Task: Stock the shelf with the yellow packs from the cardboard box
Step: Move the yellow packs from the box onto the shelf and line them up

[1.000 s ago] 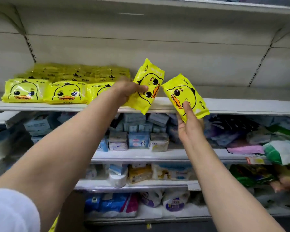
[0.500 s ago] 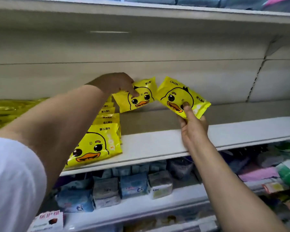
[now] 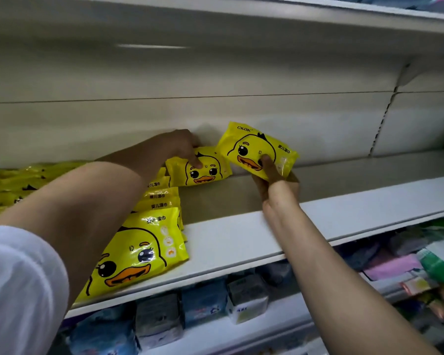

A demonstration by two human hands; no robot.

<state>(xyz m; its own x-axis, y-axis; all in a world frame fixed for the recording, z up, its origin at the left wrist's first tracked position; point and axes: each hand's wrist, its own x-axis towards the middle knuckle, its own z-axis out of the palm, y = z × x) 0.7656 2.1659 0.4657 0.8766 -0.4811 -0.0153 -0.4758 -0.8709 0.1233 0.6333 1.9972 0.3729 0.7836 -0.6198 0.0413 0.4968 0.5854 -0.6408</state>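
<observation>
A white shelf (image 3: 267, 234) carries a row of yellow duck-print packs (image 3: 141, 252) running from the front edge to the back wall. My left hand (image 3: 182, 147) grips a yellow pack (image 3: 203, 170) at the back of that row, low against the rear wall. My right hand (image 3: 274, 185) holds a second yellow pack (image 3: 256, 149) tilted in the air just right of the first, thumb pressed on its front. More yellow packs (image 3: 10, 183) lie blurred at the far left. The cardboard box is out of view.
The shelf's right half is bare board up to the back panel (image 3: 318, 124). Below it, a lower shelf (image 3: 241, 334) holds blue and white packets (image 3: 203, 303); pink and green packages (image 3: 395, 267) lie at the right. Another shelf edge (image 3: 241, 11) runs overhead.
The view has closed in on the shelf. My left hand has lowered its pack to the back of the row; my right hand has carried its pack deeper over the shelf.
</observation>
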